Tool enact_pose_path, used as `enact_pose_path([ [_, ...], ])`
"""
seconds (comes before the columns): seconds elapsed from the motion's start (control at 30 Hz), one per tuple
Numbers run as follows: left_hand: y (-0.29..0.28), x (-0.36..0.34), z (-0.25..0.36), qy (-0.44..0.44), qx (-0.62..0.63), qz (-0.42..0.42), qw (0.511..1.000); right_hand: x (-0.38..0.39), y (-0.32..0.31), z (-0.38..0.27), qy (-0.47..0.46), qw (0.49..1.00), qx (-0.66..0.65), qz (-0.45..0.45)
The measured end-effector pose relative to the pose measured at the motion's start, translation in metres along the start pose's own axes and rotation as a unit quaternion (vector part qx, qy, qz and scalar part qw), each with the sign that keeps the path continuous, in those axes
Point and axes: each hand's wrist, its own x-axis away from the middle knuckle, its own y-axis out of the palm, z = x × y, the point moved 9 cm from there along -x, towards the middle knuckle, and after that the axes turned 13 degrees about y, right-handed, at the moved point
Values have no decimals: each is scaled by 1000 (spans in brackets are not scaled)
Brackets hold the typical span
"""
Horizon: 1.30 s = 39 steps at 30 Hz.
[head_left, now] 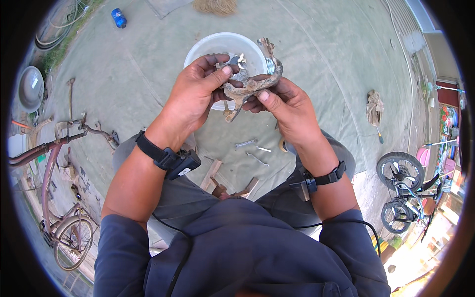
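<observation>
My left hand [195, 91] and my right hand [292, 106] are raised over a white plastic basin [213, 43], holding a curved metal bracket [255, 87] between them. The bracket is dirt-caked and grey-brown, with several arms; one bends upward at the right, another points down between my hands. My left thumb and fingers are closed at its left end. With the thumb on top and fingers beneath, my right hand grips the middle of its lower side. Small metal pieces and a white scrap [241, 60] show behind it, partly hidden by my fingers. The bracket's exact kind is unclear.
Wrenches [246, 143] and small tools lie on the green ground sheet [316, 59] between my knees, near wooden pieces [213, 173]. An old bicycle [49, 193] is at left; another bicycle [400, 173] is at right. A blue bottle [118, 18] and broom bristles [215, 6] lie farther off.
</observation>
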Motion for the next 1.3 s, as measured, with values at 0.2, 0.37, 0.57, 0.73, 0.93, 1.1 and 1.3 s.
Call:
enact_pose_path([
  [0.2,0,-1,5,24,-8,-13,1000,0,1,-1,6,1000,5,-6],
  [0.37,0,-1,8,32,-14,-16,999,-1,1,0,5,1000,4,-8],
  [0.57,-2,-2,9,41,-7,-9,999,-1,0,1,10,1000,2,-6],
  [0.73,-2,-2,10,46,-11,-12,999,-4,-3,5,19,999,-24,-13],
  [0.93,-3,0,12,49,-9,-8,999,-9,-9,12,33,994,-100,-18],
  [1.1,-4,-1,11,46,0,-16,999,-11,-16,13,49,988,-148,-10],
  [1.3,-6,-1,10,47,6,-11,999,-12,-19,15,61,985,-162,-2],
])
